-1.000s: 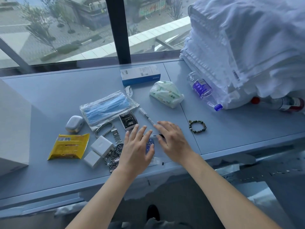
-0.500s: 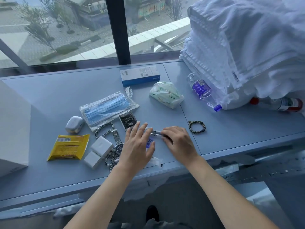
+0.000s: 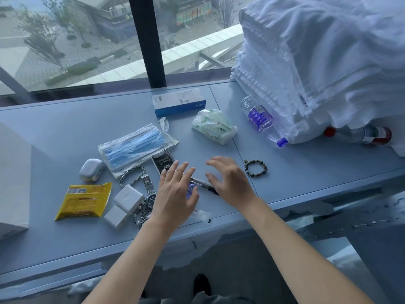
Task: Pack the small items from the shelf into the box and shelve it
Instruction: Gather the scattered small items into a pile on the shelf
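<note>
Pen [image 3: 202, 184] | lying near the shelf's [image 3: 65, 132] front edge, between my hands | left hand [image 3: 175, 194] fingers straight, holding nothing | right hand [image 3: 230, 183] fingers spread, loosely arched, holding nothing | box [image 3: 13, 183] at the left edge.

I see the shelf [image 3: 65, 132] with a box [image 3: 13, 183] at its left edge. Right of it lie the packet [image 3: 84, 199], earbud case [image 3: 91, 169] and chargers [image 3: 123, 205]; masks [image 3: 135, 148] sit farther back. The pen [image 3: 202, 184] lies between my hands, bracelet [image 3: 255, 168] to its right, towels [image 3: 317, 62] far right.
</note>
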`<state>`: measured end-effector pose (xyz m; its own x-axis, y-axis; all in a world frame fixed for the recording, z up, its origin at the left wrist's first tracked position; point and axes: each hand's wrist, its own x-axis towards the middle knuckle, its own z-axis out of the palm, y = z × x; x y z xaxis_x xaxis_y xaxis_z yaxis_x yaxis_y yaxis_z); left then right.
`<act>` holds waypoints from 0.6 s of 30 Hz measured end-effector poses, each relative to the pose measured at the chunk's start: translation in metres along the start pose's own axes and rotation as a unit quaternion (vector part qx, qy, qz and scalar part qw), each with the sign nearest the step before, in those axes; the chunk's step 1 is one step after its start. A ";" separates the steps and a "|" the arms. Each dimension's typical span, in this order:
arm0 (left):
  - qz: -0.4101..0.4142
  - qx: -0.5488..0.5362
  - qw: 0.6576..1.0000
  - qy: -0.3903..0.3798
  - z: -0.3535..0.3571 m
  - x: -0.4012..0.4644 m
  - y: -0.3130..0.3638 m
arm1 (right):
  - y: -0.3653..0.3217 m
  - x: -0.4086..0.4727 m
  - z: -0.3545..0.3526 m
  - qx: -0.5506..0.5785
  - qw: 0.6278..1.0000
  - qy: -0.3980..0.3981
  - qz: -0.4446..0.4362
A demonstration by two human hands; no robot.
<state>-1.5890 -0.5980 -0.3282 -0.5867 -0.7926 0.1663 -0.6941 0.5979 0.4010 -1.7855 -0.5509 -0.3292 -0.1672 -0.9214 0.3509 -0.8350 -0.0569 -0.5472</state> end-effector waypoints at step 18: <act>-0.010 0.026 0.999 0.017 -0.019 0.022 -0.008 | 0.044 0.102 0.010 -0.191 0.967 -0.155 0.065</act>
<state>-1.5883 -0.6225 -0.3107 -0.5587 -0.8074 0.1897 -0.7267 0.5867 0.3573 -1.8340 -0.6507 -0.3249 -0.1684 -0.9855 0.0210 -0.9601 0.1591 -0.2299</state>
